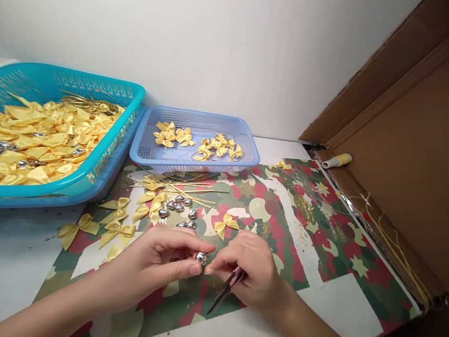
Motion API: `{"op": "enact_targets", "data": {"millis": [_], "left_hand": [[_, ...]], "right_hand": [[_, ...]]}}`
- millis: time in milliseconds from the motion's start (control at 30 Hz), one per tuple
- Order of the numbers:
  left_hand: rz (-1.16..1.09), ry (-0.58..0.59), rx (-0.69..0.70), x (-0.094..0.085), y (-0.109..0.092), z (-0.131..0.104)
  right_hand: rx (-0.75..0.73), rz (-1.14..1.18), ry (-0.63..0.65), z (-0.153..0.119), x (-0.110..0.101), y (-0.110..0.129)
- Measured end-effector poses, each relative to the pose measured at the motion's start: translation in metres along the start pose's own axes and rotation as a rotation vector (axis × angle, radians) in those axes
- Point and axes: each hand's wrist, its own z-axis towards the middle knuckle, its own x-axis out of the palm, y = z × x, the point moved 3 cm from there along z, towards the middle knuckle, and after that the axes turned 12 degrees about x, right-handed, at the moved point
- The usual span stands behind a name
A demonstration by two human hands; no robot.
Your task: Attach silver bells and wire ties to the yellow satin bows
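Observation:
A small silver jingle bell [202,258] is pinched between the thumb and fingers of my left hand [169,256]. Tucked in the palm of my right hand [250,266] is a pair of scissors [225,291], its dark blades pointing down and left. The right fingertips meet close beside the bell; whether they pinch anything fine there is hidden. Just beyond my hands lies a yellow ribbon bow [225,225] with a thin loop of cord to its right. Several loose silver bells [179,203] sit behind my left hand, among more yellow bows [117,232] and gold wire ties [186,188].
A teal basket [126,141] at the left is heaped with yellow bows. Beside it, a smaller blue basket [252,150] holds several finished-looking bows with cords. Patterned paper [260,212] covers the table. Cardboard [415,171] walls the right side, near a yellow roll [337,161].

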Motion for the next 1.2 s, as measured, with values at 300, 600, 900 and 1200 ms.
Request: {"op": "enact_targets", "data": {"millis": [300, 600, 900, 1200], "left_hand": [[0.229, 0.059, 0.143, -0.0012, 0.0029, -0.0023], [0.248, 0.051, 0.188, 0.0007, -0.0018, -0.0011], [0.306, 0.001, 0.222, -0.0012, -0.0021, -0.0020], [0.321, -0.061, 0.213, 0.0017, -0.0028, -0.0053]], "right_hand": [[-0.083, -0.053, -0.054, -0.0025, 0.0047, -0.0023], [-0.055, -0.118, -0.018, -0.0026, 0.0077, -0.0034], [0.099, 0.010, -0.125, -0.0015, 0.0020, -0.0050], [0.413, 0.321, 0.005, -0.0017, 0.0073, -0.0001]]}}
